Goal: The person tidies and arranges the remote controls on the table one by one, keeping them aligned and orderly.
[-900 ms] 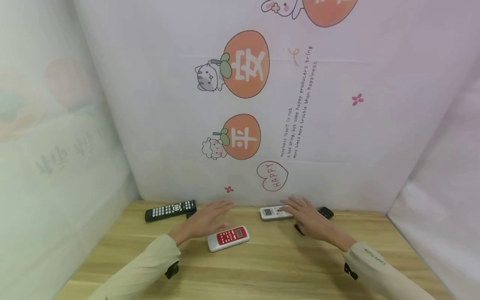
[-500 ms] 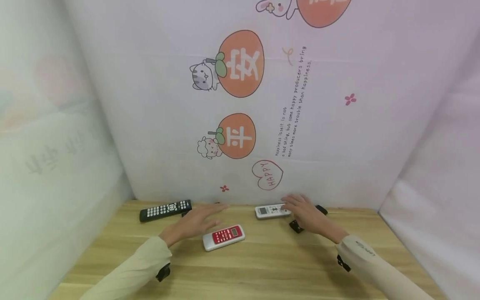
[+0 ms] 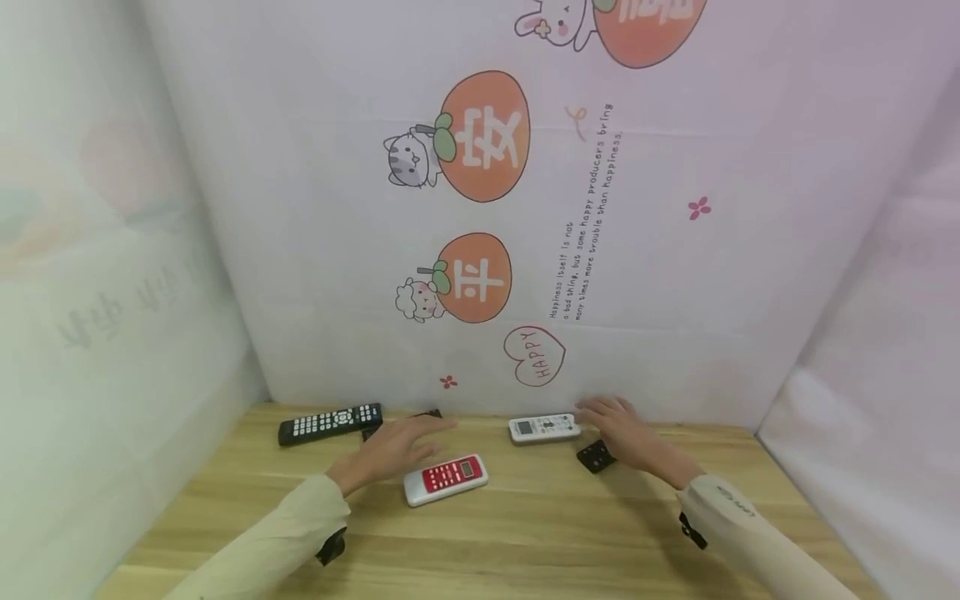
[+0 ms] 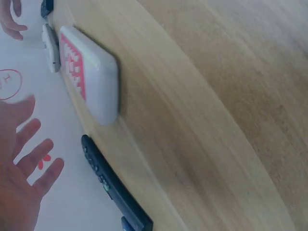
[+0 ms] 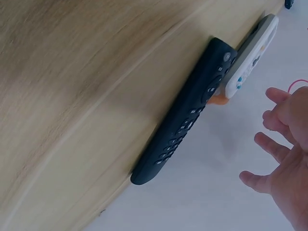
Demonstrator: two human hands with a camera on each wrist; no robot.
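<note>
The red-and-white remote (image 3: 446,481) lies flat on the table (image 3: 487,542), buttons up, just beside my left hand (image 3: 393,448) on the side nearer to me. The half-hidden black remote (image 3: 429,414) lies beyond and partly behind that hand; in the head view only its ends show, while the left wrist view exposes more of its length. My left hand is released: fingers extended and spread, nothing gripped, apart from both remotes. The white remote (image 3: 545,428) lies near the rear edge of the table, to the left of my right hand (image 3: 618,433). The right-hand black remote (image 3: 596,456) lies below my right hand, one end exposed; the right wrist view shows its buttons and a gap between it and my fingers. My right hand is also released, fingers spread and loosely bent, grasping nothing. Status, by my judgement: all five remotes rest on the table, none is lifted, and any gripping or moving is left undone; whether this layout is a start or a finished arrangement cannot be determined from these views. Farther out, the far-left black remote (image 3: 330,424) lies near the rear edge, in front of the printed sheet (image 3: 637,358). Pale sleeves (image 3: 270,542) cover my forearms.
</note>
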